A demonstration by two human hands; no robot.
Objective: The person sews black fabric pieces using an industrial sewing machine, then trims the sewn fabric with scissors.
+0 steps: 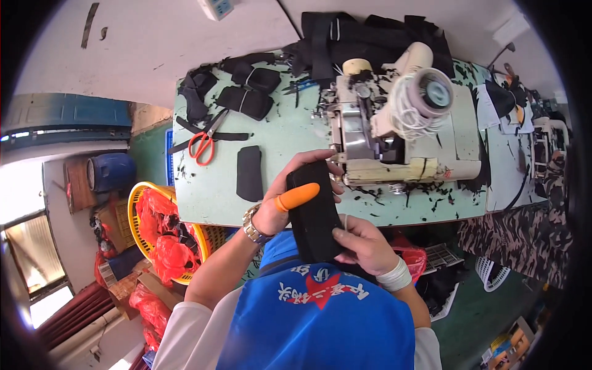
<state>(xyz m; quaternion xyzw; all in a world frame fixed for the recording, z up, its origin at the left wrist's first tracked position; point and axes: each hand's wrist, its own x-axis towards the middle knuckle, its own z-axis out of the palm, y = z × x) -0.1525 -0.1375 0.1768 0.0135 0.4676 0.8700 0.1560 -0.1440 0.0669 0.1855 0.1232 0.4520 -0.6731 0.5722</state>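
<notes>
My left hand (272,209) is wrapped round the upper part of a stack of black fabric pieces (313,231), held upright just off the table's front edge. An orange finger cot (298,197) covers the left thumb, which presses on the stack's face. Lower down, my right hand (367,245) pinches the stack's right edge between thumb and fingers. A thin white elastic band (345,222) shows at those fingers. More white bands (395,277) circle the right wrist. On the table to the left lies a single black fabric piece (249,174).
Red-handled scissors (202,148), banded black bundles (245,102) and blue snips (301,86) lie on the pale green table (213,200). A sewing machine (407,169) with a white thread cone (412,111) stands right. Yellow basket (148,237) with red bags sits lower left.
</notes>
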